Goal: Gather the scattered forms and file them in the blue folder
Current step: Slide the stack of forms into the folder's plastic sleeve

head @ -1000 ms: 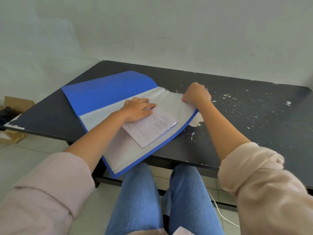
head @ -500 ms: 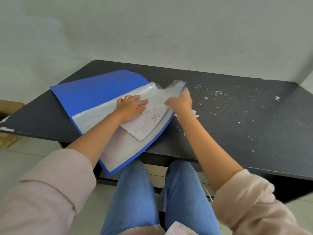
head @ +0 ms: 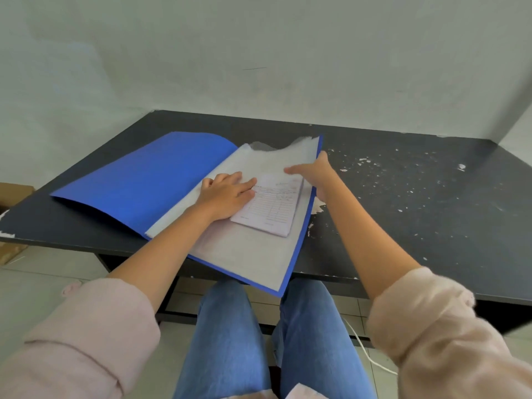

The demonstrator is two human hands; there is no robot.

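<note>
The blue folder [head: 144, 180] lies open on the black table [head: 403, 214], its near corner hanging over the front edge. Clear plastic sleeves [head: 247, 254] cover its right half. A small stack of printed forms [head: 270, 211] lies on the sleeves. My left hand [head: 227, 194] presses flat on the left part of the forms. My right hand [head: 313, 171] grips the right edge of a clear sleeve and holds it lifted above the forms.
White paint chips speckle the table's right half. A cardboard box [head: 11, 194] stands on the floor at the far left. A white cable [head: 365, 352] runs under the table by my knees. The wall rises right behind the table.
My right hand took the sleeve's right edge and lifted it up and left over the forms. My left hand stayed on the forms. The folder has turned a little on the table.
</note>
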